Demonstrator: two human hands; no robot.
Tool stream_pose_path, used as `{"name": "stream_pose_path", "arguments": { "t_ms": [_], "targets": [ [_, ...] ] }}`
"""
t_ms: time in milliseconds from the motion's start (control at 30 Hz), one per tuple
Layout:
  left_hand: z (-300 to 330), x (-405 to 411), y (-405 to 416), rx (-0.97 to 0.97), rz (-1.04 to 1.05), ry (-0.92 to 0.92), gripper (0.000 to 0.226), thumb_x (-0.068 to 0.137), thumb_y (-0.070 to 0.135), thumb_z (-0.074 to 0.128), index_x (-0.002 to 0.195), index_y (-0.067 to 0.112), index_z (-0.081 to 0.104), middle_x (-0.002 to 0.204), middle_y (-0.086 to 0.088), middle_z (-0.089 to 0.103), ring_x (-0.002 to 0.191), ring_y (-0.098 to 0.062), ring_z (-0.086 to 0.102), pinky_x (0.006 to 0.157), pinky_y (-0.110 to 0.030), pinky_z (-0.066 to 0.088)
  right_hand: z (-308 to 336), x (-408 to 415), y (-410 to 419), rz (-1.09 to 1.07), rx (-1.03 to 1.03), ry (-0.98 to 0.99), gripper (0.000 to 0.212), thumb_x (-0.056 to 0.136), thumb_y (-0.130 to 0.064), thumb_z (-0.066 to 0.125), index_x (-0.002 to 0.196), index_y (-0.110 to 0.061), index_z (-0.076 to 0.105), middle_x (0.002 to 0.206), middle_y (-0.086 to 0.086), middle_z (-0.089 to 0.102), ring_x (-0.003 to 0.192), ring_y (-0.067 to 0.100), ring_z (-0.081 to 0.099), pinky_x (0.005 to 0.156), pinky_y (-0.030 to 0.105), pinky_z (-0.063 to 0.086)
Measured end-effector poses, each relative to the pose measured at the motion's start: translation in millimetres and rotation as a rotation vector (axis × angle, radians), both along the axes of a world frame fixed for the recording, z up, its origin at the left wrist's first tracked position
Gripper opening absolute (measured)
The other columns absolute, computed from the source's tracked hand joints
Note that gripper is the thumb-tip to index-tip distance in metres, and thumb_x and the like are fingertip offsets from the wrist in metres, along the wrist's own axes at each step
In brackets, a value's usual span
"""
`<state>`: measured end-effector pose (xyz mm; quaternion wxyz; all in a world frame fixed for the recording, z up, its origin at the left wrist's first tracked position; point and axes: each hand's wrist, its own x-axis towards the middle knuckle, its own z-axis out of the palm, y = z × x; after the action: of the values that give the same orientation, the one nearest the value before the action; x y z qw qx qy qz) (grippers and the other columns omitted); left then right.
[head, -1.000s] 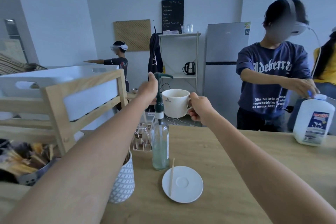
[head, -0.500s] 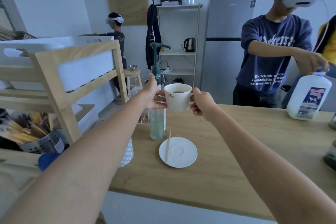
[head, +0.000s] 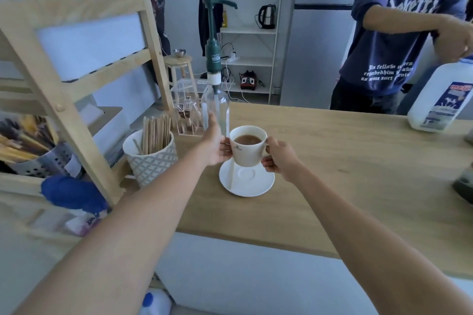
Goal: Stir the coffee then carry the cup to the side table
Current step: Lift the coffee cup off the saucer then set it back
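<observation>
A white cup [head: 247, 152] with brown coffee in it hangs just above a white saucer [head: 252, 183] on the wooden counter. My left hand [head: 213, 144] grips the cup's left side. My right hand [head: 277, 157] holds the handle side on the right. A wooden stir stick [head: 231, 175] lies across the saucer's left part.
A clear pump bottle [head: 215, 100] stands just behind the cup. A patterned pot of wooden sticks [head: 151, 158] and a wooden rack [head: 64, 100] sit to the left. A milk jug [head: 442, 100], held by a person in a blue shirt [head: 399, 33], is far right.
Both hands have brought the cup down and toward me, from beside the pump head to just above the saucer. My view has tilted downward.
</observation>
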<state>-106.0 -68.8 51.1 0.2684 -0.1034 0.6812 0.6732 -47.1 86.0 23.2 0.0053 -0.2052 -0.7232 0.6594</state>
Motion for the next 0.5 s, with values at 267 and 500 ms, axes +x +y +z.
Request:
{"name": "stream_pose_path", "arguments": {
  "t_ms": [267, 500],
  "targets": [
    [-35, -2, 7, -0.028, 0.024, -0.048, 0.113, 0.081, 0.081, 0.004, 0.137, -0.009, 0.044, 0.122, -0.021, 0.060, 0.118, -0.030, 0.052, 0.096, -0.036, 0.040, -40, -3, 0, -0.022, -0.053, -0.038, 0.028, 0.094, -0.025, 0.039, 0.071, -0.011, 0.045, 0.056, 0.006, 0.045, 0.048, 0.020, 0.049, 0.046, 0.022, 0.045],
    [-54, -4, 11, -0.069, 0.038, -0.028, 0.109, 0.083, 0.080, 0.005, 0.137, -0.006, 0.045, 0.130, -0.021, 0.057, 0.104, -0.026, 0.054, 0.087, -0.033, 0.042, -58, -1, -2, -0.026, -0.057, -0.045, 0.019, 0.095, -0.023, 0.036, 0.088, -0.009, 0.048, 0.061, 0.004, 0.044, 0.048, 0.018, 0.048, 0.043, 0.019, 0.044]
  ]
}}
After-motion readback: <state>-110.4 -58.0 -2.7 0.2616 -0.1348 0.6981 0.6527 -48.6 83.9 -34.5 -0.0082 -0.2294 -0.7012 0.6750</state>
